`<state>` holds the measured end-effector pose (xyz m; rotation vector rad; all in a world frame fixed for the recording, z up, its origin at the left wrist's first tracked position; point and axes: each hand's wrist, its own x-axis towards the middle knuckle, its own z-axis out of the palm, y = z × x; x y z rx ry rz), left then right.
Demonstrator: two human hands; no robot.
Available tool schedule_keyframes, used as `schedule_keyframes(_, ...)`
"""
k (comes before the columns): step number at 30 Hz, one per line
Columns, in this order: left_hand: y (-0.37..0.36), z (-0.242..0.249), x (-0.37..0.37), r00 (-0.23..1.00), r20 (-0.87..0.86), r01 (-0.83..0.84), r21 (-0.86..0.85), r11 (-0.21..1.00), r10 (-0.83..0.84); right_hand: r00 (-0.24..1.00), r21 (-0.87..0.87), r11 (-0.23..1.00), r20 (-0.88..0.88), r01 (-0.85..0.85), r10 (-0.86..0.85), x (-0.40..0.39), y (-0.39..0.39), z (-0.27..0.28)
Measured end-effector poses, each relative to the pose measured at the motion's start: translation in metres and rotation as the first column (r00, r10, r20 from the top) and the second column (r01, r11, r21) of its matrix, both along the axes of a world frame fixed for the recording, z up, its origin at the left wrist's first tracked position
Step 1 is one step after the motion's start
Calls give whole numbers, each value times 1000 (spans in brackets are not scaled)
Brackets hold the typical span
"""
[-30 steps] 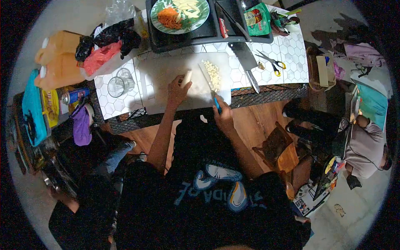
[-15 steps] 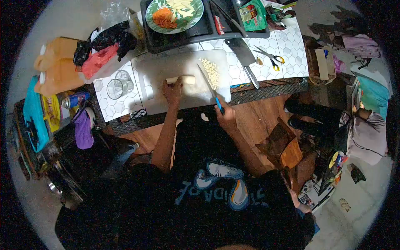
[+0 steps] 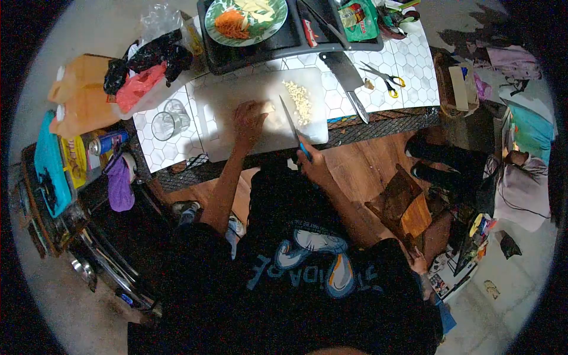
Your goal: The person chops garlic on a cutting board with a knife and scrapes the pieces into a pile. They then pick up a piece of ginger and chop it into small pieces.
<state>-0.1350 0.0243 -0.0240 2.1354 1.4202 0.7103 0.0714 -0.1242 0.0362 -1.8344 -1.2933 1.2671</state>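
Note:
On a pale cutting board (image 3: 216, 142), my left hand (image 3: 249, 118) is closed over a pale vegetable piece (image 3: 269, 109). Most of that piece is hidden under my fingers; only its right end shows. My right hand (image 3: 315, 164) grips the blue handle of a kitchen knife (image 3: 288, 118). The blade points away from me and slants left, just right of the piece and apart from my left hand. Small pale diced bits (image 3: 300, 103) lie in a heap to the right of the blade.
Behind the board, a black tray (image 3: 248, 58) carries a plate (image 3: 213, 28) of shredded orange and pale sliced food. A cleaver (image 3: 342, 70), another knife (image 3: 358, 108) and scissors (image 3: 387, 78) lie right. Drinking glasses (image 3: 168, 123) stand left. Another person's hand (image 3: 419, 263) shows lower right.
My left hand has turned and closed further over the vegetable piece, which earlier showed as a longer stick. The knife and my right hand have shifted slightly left and toward me.

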Motion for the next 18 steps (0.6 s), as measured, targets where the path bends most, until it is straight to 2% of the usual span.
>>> schedule_keyframes(2, -2, -16, -1, 993, -100, -56, 138, 989, 70, 995, 6, 1000, -96, -6, 6, -4, 11, 23)
schedule_keyframes(3, -4, -27, 0, 992, -101, -57, 137, 989, 71, 995, 5, 1000, -98, -7, 8, -7, 14, 24)
schedule_keyframes(5, -9, -44, 0, 992, -55, -97, 199, 975, 110, 1000, 77, 997, -3, -1, 1, -11, 17, 23)
schedule_keyframes(6, -10, -33, 5, 992, -56, -97, 195, 976, 110, 1000, 73, 997, -3, -1, 2, -13, 18, 18)
schedule_keyframes(8, -8, 4, 22, 988, 80, -140, 80, 987, 134, 990, 417, 907, 142, -52, -9, -14, 21, 6)
schedule_keyframes(9, -8, 3, 22, 988, 78, -143, 78, 987, 137, 990, 415, 908, 140, -54, -5, -15, 23, 14)
schedule_keyframes(11, -2, -2, 23, 978, 144, -154, 24, 988, 150, 1000, 48, 999, 30, -5, 3, -15, 31, 34)
schedule_keyframes(12, 1, -6, 22, 978, 145, -156, 23, 987, 152, 999, 48, 999, 31, -7, 5, -14, 31, 32)
schedule_keyframes(14, 7, -13, 17, 973, 149, -190, 88, 978, 175, 994, 221, 975, 107, -33, 9, -12, 32, 26)
schedule_keyframes(15, 9, -17, 13, 973, 147, -191, 88, 978, 177, 994, 221, 975, 106, -34, 11, -12, 32, 23)
schedule_keyframes(16, 10, -21, 9, 904, 312, -233, -214, 949, 292, 992, 254, 967, 123, -28, -3, -12, 33, 19)
schedule_keyframes(17, 10, -24, 5, 794, 420, -201, -500, 843, 439, 990, 286, 958, 139, -23, -18, -12, 33, 16)
schedule_keyframes(18, 9, -8, 3, 794, 417, -204, -502, 840, 442, 991, 282, 959, 137, -24, -15, -13, 33, 15)
